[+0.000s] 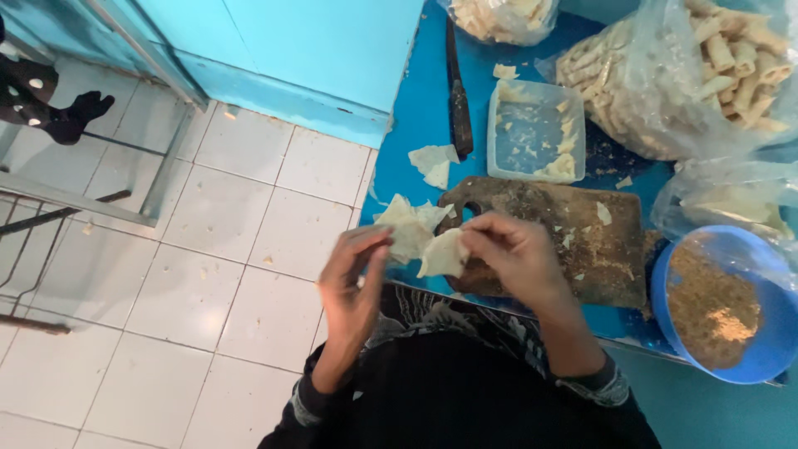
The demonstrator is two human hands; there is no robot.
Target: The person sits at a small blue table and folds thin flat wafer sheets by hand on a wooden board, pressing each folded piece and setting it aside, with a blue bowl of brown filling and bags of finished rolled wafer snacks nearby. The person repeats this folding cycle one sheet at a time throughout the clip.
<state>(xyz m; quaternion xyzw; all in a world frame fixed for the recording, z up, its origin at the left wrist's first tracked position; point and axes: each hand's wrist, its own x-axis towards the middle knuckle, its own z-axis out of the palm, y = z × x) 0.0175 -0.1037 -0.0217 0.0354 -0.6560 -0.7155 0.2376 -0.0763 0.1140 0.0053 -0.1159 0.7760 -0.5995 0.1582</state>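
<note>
Holding a pale, thin dough wrapper (442,254) between both hands, at the near edge of the blue counter (424,108). Right hand (517,254) pinching the wrapper's right edge, fingers closed on it. Left hand (353,283) raised just left of it, fingers closed on a second crumpled wrapper piece (407,229). Both sheets held just above the left end of a dark, crumb-dusted wooden cutting board (565,241). Beyond the board, a clear plastic tub (532,129) with scraps inside, and a dark-handled knife (457,91) lying lengthwise beside it. Between knife and board, a small stack of wrapper offcuts (434,162). At far right, a clear bag of rolled pastry sticks (665,75), and near it a blue bowl of brown crumbs (723,303) overhanging the counter's edge. Left of the counter, white floor tiles (208,249) and a turquoise wall (316,50). At upper left, another person's dark socked foot (79,112).
</note>
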